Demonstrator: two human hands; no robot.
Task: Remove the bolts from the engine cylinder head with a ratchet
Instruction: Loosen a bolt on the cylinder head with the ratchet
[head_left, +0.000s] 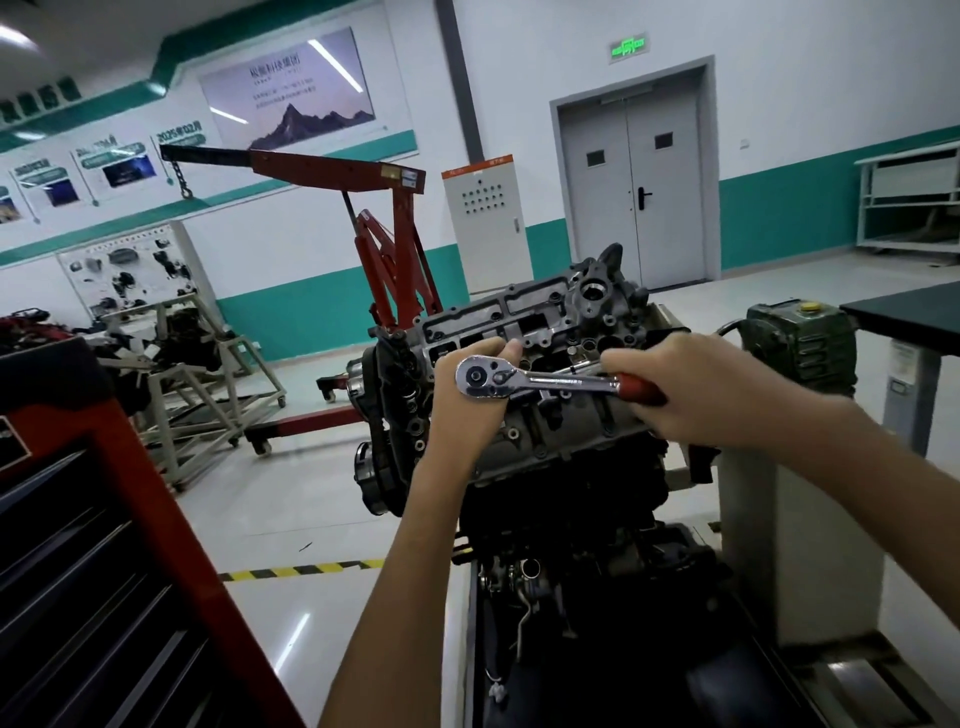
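A grey engine cylinder head (540, 306) sits on top of a dark engine block on a stand at the centre. Above its near edge is a chrome ratchet (545, 382) with a red handle. My right hand (696, 395) grips the red handle. My left hand (467, 400) holds the ratchet's round head from below, thumb up beside it. Whatever hangs under the ratchet head is hidden by my left hand. A bolt head (573, 353) stands up on the cylinder head just behind the ratchet's shaft.
A red tool cabinet (104, 545) with black drawers stands at the near left. A red engine hoist (374, 228) is behind the engine. A green gearbox (800, 338) and a dark table (909, 312) are at the right. Other engine stands (197, 374) fill the left background.
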